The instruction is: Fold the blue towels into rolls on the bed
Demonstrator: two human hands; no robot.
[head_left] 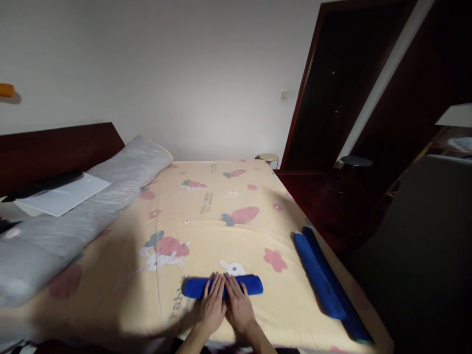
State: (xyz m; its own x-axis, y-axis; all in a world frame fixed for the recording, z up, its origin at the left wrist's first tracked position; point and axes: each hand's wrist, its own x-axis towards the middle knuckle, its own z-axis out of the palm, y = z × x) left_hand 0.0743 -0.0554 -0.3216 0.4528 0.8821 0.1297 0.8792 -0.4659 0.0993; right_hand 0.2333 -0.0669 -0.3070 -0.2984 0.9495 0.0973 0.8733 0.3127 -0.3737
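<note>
A blue cloth, folded or rolled into a narrow strip, lies crosswise on the patterned bed sheet near the front edge. My left hand rests flat on its middle with the fingers stretched forward. Right beside it, my right hand also lies flat on the cloth, fingers extended. The two hands nearly touch at the fingertips. Both ends of the cloth stick out past my hands, and its middle is partly covered by them.
Two long blue rolls lie side by side along the bed's right edge. At left, a grey quilt is bunched along the wooden headboard, with white papers on it. A stool stands beyond the far edge.
</note>
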